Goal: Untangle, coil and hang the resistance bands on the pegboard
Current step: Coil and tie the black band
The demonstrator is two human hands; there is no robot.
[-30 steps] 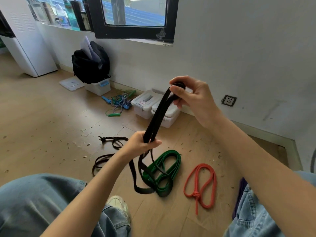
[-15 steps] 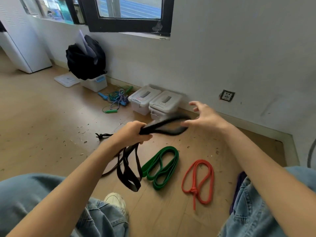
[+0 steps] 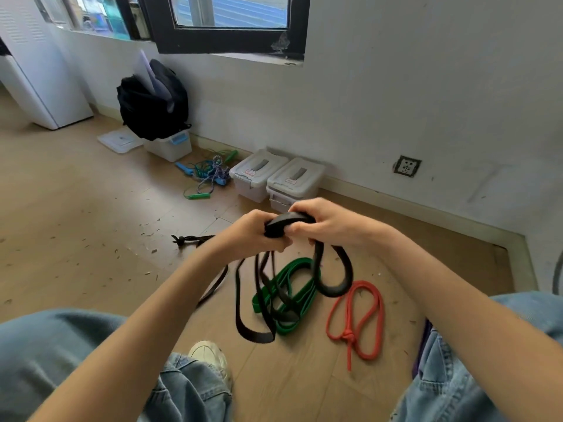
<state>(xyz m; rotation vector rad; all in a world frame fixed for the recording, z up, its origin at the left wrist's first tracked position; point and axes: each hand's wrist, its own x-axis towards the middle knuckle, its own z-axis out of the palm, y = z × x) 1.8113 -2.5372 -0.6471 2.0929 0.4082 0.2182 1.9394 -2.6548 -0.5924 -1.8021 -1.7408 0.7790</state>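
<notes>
While left hand [image 3: 253,236] and right hand [image 3: 329,222] both grip the black band [image 3: 285,222] — its 2 hanging loops may snag the green band [image 3: 292,287] below.

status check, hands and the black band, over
Left hand and right hand both grip black band, loops hanging. Green band and red band on floor. No pegboard in view.

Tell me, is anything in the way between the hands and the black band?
No. Both the left hand and the right hand already grip the black band, with nothing between. The pegboard isn't in view.
</notes>
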